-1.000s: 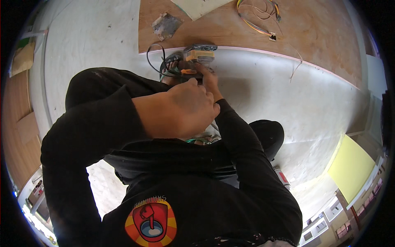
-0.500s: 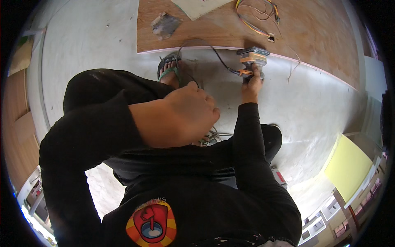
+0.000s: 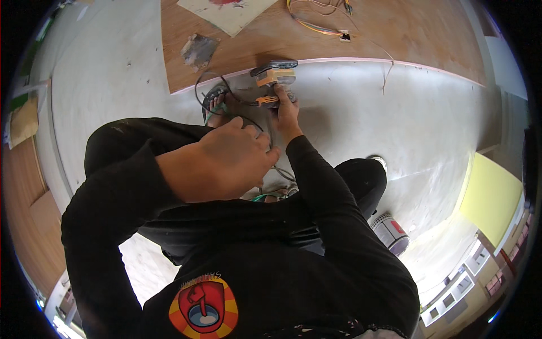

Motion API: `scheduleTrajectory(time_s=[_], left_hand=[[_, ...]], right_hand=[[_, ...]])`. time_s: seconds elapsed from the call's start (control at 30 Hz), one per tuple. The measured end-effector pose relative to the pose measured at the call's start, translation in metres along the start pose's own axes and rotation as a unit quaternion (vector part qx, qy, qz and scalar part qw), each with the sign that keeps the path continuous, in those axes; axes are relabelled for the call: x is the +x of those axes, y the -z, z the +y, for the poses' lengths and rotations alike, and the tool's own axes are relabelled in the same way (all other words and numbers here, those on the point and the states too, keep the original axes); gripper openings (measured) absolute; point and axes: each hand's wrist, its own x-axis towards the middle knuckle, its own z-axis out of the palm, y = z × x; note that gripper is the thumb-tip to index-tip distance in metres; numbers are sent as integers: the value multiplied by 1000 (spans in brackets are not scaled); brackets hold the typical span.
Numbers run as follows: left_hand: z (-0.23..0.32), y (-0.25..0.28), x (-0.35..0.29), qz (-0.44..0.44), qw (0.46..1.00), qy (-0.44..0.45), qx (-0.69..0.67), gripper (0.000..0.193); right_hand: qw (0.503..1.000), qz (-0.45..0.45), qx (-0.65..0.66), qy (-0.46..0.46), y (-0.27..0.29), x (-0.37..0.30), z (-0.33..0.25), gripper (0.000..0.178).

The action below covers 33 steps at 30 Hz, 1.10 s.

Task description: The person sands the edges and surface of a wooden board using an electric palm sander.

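My right hand (image 3: pixel 287 114) grips an orange-and-grey power sander (image 3: pixel 276 79), holding it on its side with its black pad facing the edge of a wood-grain panel (image 3: pixel 418 39). Whether the pad touches that edge, I cannot tell. A black cable (image 3: pixel 202 81) leaves the sander near an orange sleeve and loops left past my foot. My left hand (image 3: pixel 226 158) hovers over my lap, back upward. Its fingers are loosely bent and a little apart, and nothing shows in them. Part of the cable passes out of sight behind this hand.
On the panel lie a crumpled grey sheet (image 3: pixel 199 52), a paint-marked pale sheet (image 3: pixel 234 17) and coloured wires (image 3: pixel 313 25) beside a small cutout. A round bucket (image 3: pixel 390 234) stands right of my leg. A yellow board (image 3: pixel 490 195) is farther right.
The sander and my right hand have moved left along the panel's edge. My left hand has shifted slightly left, its fingers looser. The view has turned, bringing more of the bucket into sight.
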Motion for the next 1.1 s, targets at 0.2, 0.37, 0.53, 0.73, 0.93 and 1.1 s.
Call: scheduleTrajectory(time_s=[0.2, 0.37, 0.53, 0.73, 0.93, 1.1], left_hand=[[-3, 7, 1, -20, 1000, 1, -4, 59], [-5, -9, -6, 81, 995, -24, 54, 51], [-7, -9, -11, 60, 997, -17, 41, 53], [-10, -5, -3, 51, 998, -25, 28, 53], [-12, 0, -2, 28, 999, -17, 20, 53], [-6, 10, 0, -9, 1000, -18, 10, 57]], right_hand=[[993, 13, 40, 113, 30, 38, -45, 53], [976, 29, 43, 211, 57, 66, -90, 45], [984, 35, 69, 161, 59, 79, -78, 49], [995, 76, 54, 26, 21, 48, 6, 48], [992, 92, 84, 13, 23, 46, -35, 42], [994, -46, 98, 3, 46, 59, -70, 37]])
